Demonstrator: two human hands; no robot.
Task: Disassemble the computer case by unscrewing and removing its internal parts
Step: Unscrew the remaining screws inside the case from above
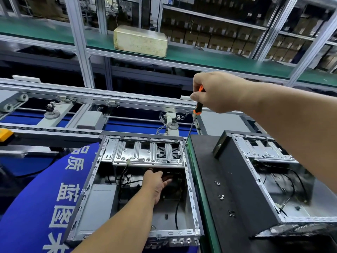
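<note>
Case (85, 198) is lying open-side up beside the black mat, so the drive cage is facing the worker. Left hand (156, 185) is reaching into the case just under the drive cage (145, 152), fingers loosely extended, gripping nothing I can make out; probably bracing the cage from below so it doesn't drop once it's free. Right hand (217, 92) is clamping the screwdriver (189, 132) handle above the cage, shaft tilted, tip sitting at the cage's right edge, looks like on a screw there. Loose screws (221, 197) are parked on the mat (228, 170), right of the cage, keeping them from rolling. A second open case (284, 179) is resting further right.
</note>
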